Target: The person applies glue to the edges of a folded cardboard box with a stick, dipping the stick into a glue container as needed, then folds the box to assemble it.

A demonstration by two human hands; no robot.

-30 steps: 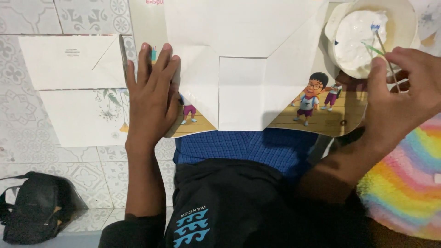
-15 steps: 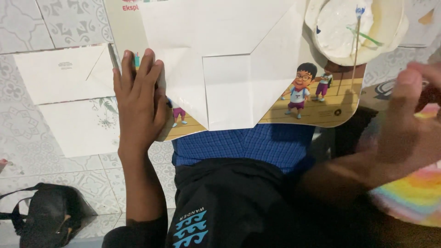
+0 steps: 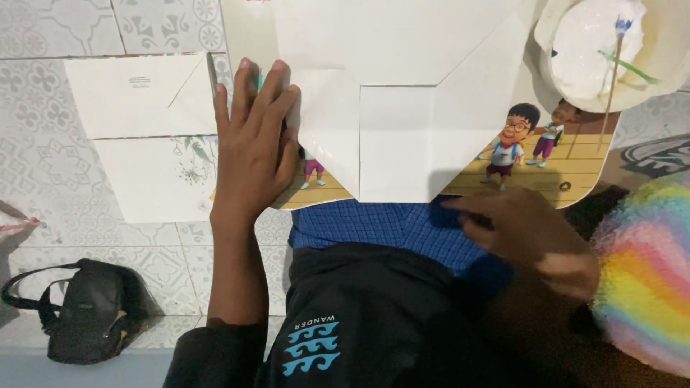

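a floor of pale grey patterned tiles (image 3: 65,194) carries everything. two white envelopes lie on it at the left, one opened envelope (image 3: 136,97) above a flowered envelope (image 3: 154,179), touching edge to edge. a small black bag (image 3: 79,312) sits at lower left near a plain grey strip. a cartoon-printed board (image 3: 546,169) lies at the centre, with a rainbow plush cushion (image 3: 647,280) at the right.
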